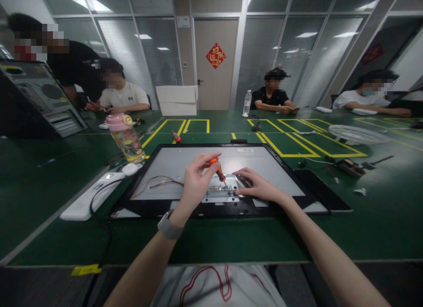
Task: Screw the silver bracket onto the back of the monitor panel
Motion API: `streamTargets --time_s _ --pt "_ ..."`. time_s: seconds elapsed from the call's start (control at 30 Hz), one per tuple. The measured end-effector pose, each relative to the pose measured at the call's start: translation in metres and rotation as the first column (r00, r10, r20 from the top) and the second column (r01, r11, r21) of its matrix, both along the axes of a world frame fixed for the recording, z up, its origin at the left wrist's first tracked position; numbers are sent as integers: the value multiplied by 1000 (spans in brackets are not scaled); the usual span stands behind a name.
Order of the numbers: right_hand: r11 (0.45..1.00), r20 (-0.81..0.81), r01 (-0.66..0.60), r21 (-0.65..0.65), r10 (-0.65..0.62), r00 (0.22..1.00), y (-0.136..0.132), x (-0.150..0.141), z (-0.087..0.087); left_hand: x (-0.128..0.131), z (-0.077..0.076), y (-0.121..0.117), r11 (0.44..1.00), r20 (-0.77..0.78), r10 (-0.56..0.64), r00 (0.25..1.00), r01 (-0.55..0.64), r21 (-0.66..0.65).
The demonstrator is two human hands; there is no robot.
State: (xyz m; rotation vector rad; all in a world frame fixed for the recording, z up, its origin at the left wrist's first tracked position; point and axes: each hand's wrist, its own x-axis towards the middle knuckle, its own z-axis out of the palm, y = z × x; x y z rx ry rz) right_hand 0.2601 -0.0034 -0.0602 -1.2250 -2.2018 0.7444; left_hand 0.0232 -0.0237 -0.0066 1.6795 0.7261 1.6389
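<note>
A flat monitor panel (pixel 185 163) with a black frame lies face down on the green table, thin wires running across its grey back. My left hand (pixel 195 183) is closed on a small orange-handled screwdriver (pixel 216 166), whose tip points down at a metal bracket (pixel 220 193) near the panel's front edge. My right hand (pixel 256 185) rests on the panel right of the bracket, fingers stretched flat and pressing beside it. A grey watch sits on my left wrist.
A pink-lidded water bottle (pixel 127 137) and a white power strip (pixel 89 196) stand left of the panel. A black panel (pixel 322 190), a white fan grille (pixel 358 134), another screwdriver (pixel 176 137) and a computer case (pixel 39 99) lie around. Several people sit at the far side.
</note>
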Motion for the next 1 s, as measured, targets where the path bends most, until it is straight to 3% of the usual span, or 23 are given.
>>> streamTargets --time_s 0.23,0.43,0.63,0.83,1.0 --pt "1000 6 -4 -8 4 1000 -1 0 2 -1 1 -3 990 18 -137 990 137 -37" --pt "1000 15 -1 -5 1 1000 0 0 1 -2 2 -2 999 -27 -26 999 27 28" --pt "1000 16 -9 10 9 1000 1 1 0 -2 1 -3 993 -40 -114 993 115 6" --pt "1000 10 -2 -2 2 1000 0 0 1 0 -4 2 997 -85 63 994 -59 47" --pt "1000 9 1 5 -1 1000 -1 -1 2 -1 -2 -4 996 -117 9 993 1 84"
